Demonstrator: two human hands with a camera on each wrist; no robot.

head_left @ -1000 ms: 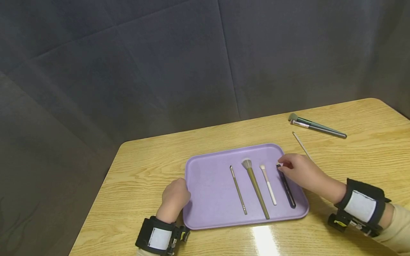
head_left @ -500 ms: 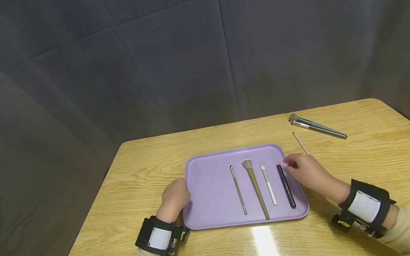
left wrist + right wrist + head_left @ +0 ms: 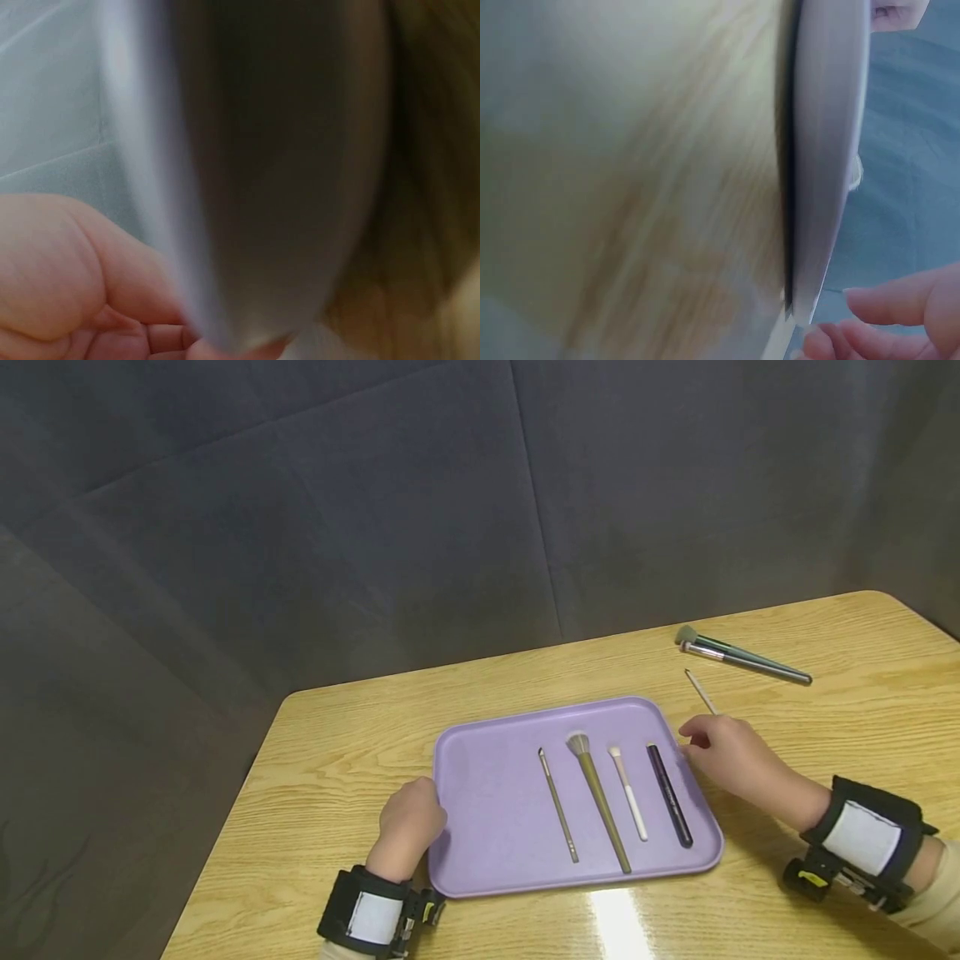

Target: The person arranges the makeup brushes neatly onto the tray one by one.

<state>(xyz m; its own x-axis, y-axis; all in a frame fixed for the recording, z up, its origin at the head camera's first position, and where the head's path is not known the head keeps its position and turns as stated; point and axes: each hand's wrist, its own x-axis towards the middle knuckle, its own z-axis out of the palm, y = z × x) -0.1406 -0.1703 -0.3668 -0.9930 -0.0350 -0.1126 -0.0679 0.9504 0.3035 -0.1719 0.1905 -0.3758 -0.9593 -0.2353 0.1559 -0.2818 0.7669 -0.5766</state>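
A lavender tray (image 3: 487,810) lies on the wooden table with makeup brushes set out on it. From the left these are a thin angled brush (image 3: 558,806), a large olive-handled brush (image 3: 600,802), a white-handled brush (image 3: 628,793) and a dark-handled brush (image 3: 670,795). My left hand (image 3: 412,818) grips the tray's left rim; the left wrist view has the thumb (image 3: 127,277) on one side of the edge and fingers below. Just outside the right rim is my right hand (image 3: 731,756), holding nothing. In the right wrist view its thumb (image 3: 892,300) and fingers are apart beside the tray edge.
Beyond my right hand a thin pale brush (image 3: 701,692) lies on the table, partly hidden by the hand. At the back right are a green brush (image 3: 742,652) and a grey-handled brush (image 3: 757,666). A dark cloth (image 3: 412,527) hangs behind the table (image 3: 337,735).
My right hand has moved right, away from the dark-handled brush to outside the tray's right rim, covering more of the thin pale brush. My left hand has stayed on the left rim.
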